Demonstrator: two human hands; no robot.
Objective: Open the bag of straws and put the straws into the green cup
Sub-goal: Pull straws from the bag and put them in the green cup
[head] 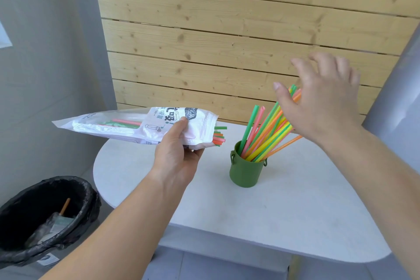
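Bag [127, 123] pinched between left fingers [181, 124], straws [219, 138] protruding.

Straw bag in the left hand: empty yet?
Not empty. The bag, gripped by the left hand, has straw ends poking out of its open mouth, and more straws show through its clear side.

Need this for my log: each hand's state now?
Left hand: holding the bag of straws.
Right hand: open, near the straws in the green cup.

White table [250, 211], green cup [246, 171] upright.
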